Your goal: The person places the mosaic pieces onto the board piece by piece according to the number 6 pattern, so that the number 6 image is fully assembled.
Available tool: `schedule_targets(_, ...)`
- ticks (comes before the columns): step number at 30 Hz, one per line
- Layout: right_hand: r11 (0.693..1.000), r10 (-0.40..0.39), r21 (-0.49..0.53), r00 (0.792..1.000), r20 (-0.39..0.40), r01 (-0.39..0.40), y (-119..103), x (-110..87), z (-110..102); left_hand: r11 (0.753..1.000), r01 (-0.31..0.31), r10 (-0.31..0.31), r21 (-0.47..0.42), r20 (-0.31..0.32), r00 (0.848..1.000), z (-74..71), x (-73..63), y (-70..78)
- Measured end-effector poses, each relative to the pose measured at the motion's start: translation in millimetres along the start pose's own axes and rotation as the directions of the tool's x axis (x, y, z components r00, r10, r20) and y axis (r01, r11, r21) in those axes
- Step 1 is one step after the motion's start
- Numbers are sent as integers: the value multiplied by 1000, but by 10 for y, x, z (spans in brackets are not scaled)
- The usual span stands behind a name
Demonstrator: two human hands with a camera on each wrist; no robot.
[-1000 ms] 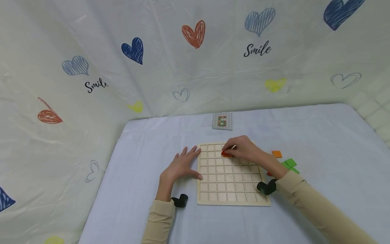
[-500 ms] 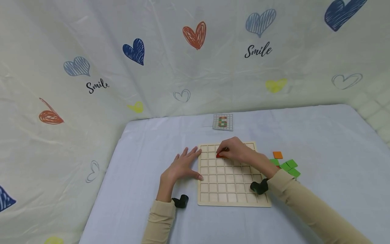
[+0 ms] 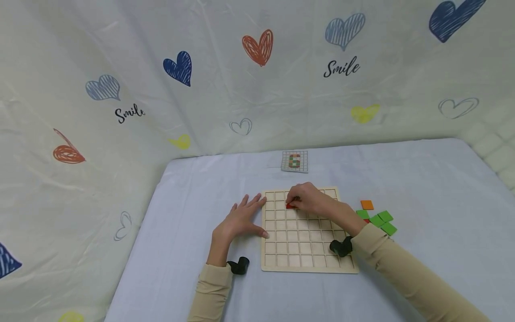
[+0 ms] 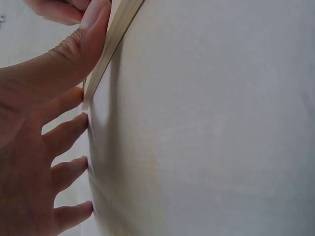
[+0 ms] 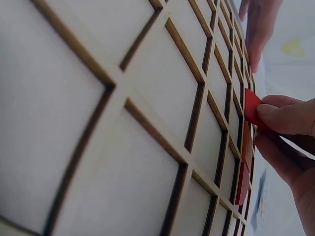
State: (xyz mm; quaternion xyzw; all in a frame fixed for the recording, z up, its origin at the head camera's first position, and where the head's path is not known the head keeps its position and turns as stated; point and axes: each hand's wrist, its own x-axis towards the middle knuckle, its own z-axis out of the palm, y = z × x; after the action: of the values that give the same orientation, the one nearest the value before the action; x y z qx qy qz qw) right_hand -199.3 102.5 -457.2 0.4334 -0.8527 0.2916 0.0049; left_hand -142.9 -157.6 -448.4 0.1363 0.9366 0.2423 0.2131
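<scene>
My right hand (image 3: 310, 198) pinches a red square tile (image 5: 252, 107) between thumb and fingers, over the second row of the wooden grid board (image 3: 303, 261). In the right wrist view the tile stands tilted at its cell, beside an orange tile (image 5: 246, 142) and another red tile (image 5: 242, 183) lying in the grid. The right hand hides most of these from the head view. My left hand (image 3: 240, 220) lies with fingers spread at the board's left edge; its thumb touches the board's rim (image 4: 118, 37), and the other fingertips reach the edge and the cloth.
Right of the board lie loose green tiles (image 3: 388, 228), an orange tile (image 3: 367, 205) and a partly covered red one. A small card with a gridded coloured pattern (image 3: 294, 161) lies behind the board. White cloth (image 3: 193, 188) covers the table.
My right hand has moved left along the second row with the red tile, then stayed nearly still. The left hand has kept its place.
</scene>
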Motion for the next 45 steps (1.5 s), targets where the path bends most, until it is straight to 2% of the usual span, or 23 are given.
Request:
schedule_targets(11,994,-104,-46,993,-47,102,23,-12,15,1000,0,0,21,3,1000,-7,2,27)
schedule_targets(19,998,-39,-55,999,-3,39,39,-20,51,1000,-2,2,18,-2,1000,-7,-2,37)
schedule_targets(24,1000,8,-26,1000,-12,-8,5,-74,-17,1000,0,0,21,0,1000,2,3,40)
schedule_targets(33,998,54,-18,998,-29,-55,53,-259,-120,1000,12,-12,25,4,1000,27,17,33)
schedule_targets(40,990,141,-16,990,-24,-141,37,-417,-237,1000,14,-14,16,2,1000,40,31,24)
schedule_targets(45,984,174,-27,984,-28,-175,46,-517,-281,1000,7,-7,20,-3,1000,30,30,14)
